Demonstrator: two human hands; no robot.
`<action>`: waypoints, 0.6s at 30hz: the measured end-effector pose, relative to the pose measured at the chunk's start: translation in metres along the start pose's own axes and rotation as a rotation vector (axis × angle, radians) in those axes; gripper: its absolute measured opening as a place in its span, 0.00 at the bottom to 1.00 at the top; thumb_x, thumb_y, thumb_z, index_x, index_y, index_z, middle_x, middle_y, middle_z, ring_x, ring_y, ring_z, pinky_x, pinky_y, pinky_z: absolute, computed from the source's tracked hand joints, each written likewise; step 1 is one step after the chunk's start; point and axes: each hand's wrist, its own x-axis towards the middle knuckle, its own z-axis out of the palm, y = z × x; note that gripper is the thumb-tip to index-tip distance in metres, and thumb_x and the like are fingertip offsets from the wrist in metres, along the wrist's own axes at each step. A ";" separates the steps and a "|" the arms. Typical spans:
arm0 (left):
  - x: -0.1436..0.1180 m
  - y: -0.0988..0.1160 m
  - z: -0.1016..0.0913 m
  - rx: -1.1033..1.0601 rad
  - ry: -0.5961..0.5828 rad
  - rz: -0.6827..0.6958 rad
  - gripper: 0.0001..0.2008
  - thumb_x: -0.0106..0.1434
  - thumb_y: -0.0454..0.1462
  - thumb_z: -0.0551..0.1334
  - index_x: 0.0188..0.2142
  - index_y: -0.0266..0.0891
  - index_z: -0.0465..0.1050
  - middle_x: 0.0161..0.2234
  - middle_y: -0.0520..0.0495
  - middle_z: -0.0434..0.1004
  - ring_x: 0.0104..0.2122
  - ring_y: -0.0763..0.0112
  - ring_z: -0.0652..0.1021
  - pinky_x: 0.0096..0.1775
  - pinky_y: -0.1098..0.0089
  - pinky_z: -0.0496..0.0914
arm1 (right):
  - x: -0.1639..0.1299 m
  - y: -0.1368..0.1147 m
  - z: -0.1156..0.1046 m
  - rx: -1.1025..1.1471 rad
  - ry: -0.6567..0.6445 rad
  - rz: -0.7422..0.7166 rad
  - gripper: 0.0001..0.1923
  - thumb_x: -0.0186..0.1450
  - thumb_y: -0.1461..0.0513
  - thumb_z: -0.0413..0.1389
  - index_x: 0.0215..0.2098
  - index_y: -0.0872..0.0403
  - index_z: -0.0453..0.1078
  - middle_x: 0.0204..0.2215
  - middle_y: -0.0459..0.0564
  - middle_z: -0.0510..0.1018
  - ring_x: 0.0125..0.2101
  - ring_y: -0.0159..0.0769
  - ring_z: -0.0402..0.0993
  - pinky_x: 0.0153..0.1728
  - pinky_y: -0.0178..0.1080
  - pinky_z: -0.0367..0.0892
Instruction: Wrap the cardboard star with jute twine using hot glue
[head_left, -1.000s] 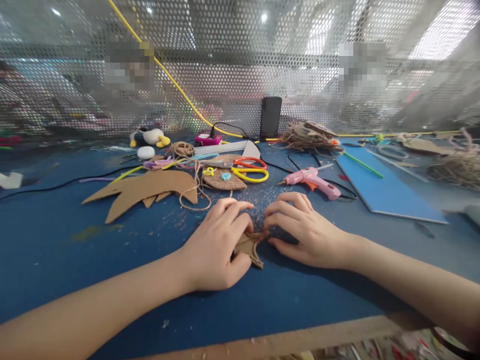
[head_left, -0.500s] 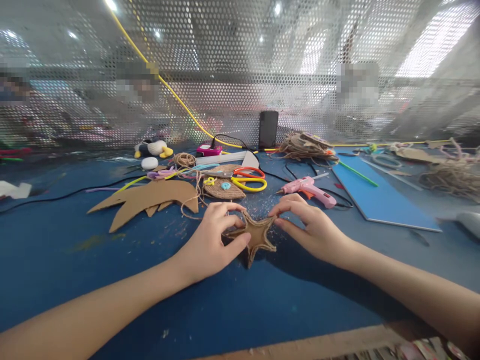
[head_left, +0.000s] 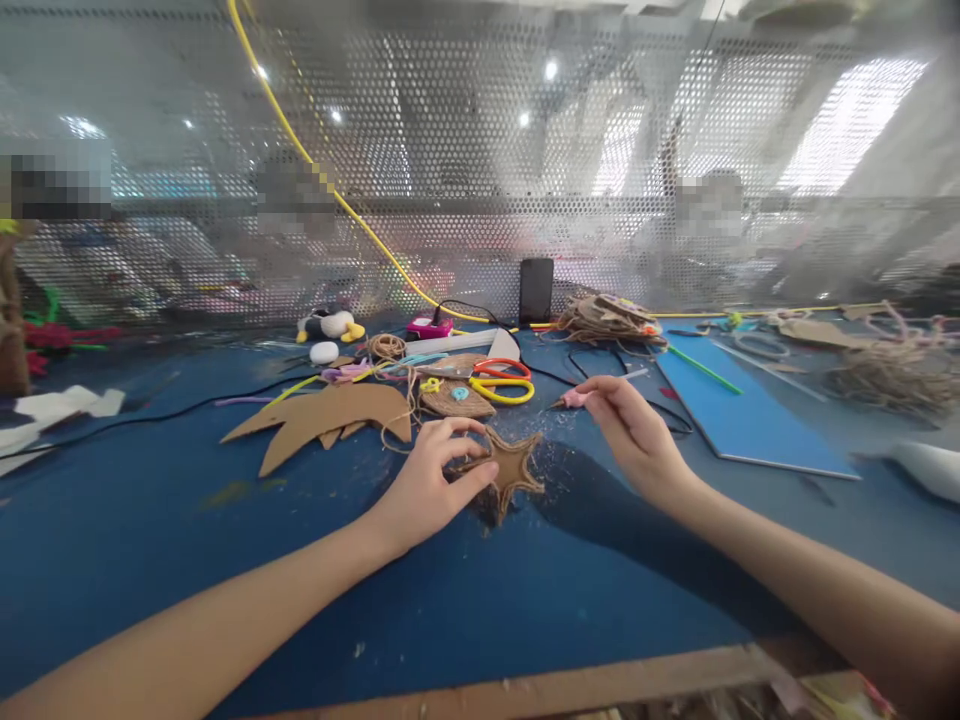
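Note:
My left hand (head_left: 431,480) grips a small cardboard star (head_left: 514,467) edged with twine, thumb on its near left side and fingertips along the far edge. The star is on the blue table, its left points partly covered by the hand. Farther right, my right hand (head_left: 634,440) has its fingers curled together at a pink hot glue gun (head_left: 576,398). Only the gun's nozzle end shows left of the fingers; its handle is hidden. Beyond the star lie orange-and-yellow scissors (head_left: 501,390) across a twine-covered oval piece (head_left: 457,400) with small coloured rings.
A cut cardboard shape (head_left: 322,415) lies left of my left hand. A blue board (head_left: 750,420) with a green stick lies at the right. Behind stand a black phone (head_left: 536,290) and a twine-and-cardboard bundle (head_left: 611,320). A black cable (head_left: 187,405) crosses the left side.
My right hand has let go of the star's right point and moved away to the right, onto the glue gun. My left hand stays on the star. The view has tilted up slightly.

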 end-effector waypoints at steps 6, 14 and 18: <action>0.004 -0.002 0.000 -0.064 0.100 -0.046 0.13 0.65 0.48 0.64 0.34 0.41 0.80 0.51 0.43 0.76 0.56 0.54 0.73 0.61 0.49 0.66 | 0.003 -0.012 -0.003 -0.056 -0.219 -0.189 0.11 0.72 0.55 0.55 0.38 0.51 0.77 0.32 0.49 0.81 0.36 0.37 0.73 0.42 0.44 0.70; 0.007 -0.009 0.003 -0.057 0.104 -0.054 0.14 0.64 0.49 0.65 0.33 0.43 0.83 0.52 0.44 0.77 0.56 0.52 0.73 0.61 0.47 0.66 | -0.005 -0.018 0.009 -0.248 -0.224 -0.655 0.08 0.69 0.62 0.60 0.45 0.54 0.79 0.30 0.49 0.82 0.37 0.39 0.67 0.42 0.47 0.70; 0.007 -0.009 0.005 -0.060 0.090 -0.074 0.14 0.63 0.49 0.65 0.33 0.43 0.83 0.52 0.45 0.78 0.56 0.51 0.73 0.61 0.46 0.65 | -0.006 -0.016 0.010 -0.342 -0.222 -0.697 0.07 0.70 0.64 0.58 0.43 0.55 0.79 0.29 0.49 0.82 0.39 0.41 0.68 0.44 0.47 0.69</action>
